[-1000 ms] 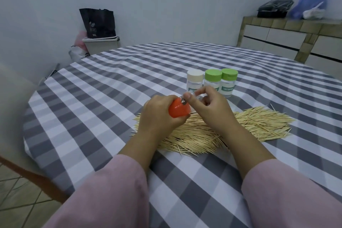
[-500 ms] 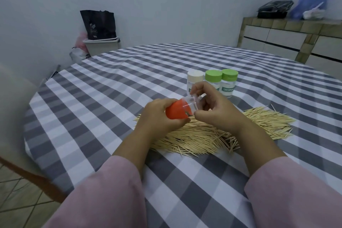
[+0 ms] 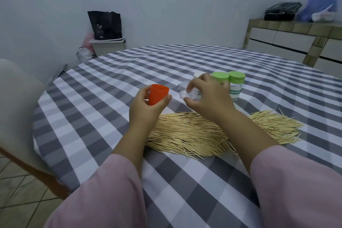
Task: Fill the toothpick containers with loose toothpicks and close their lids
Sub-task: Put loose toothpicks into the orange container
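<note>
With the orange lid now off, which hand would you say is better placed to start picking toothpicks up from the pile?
Probably the left hand: it holds only the orange lid, which can be set down, and it hangs above the toothpick pile. The right hand grips the clear container.

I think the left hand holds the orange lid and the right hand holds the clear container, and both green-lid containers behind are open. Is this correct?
Not quite. In the head view the left hand does hold the orange lid and the right hand the clear container, but the two green-lid containers behind are closed: their green lids sit on top.
</note>
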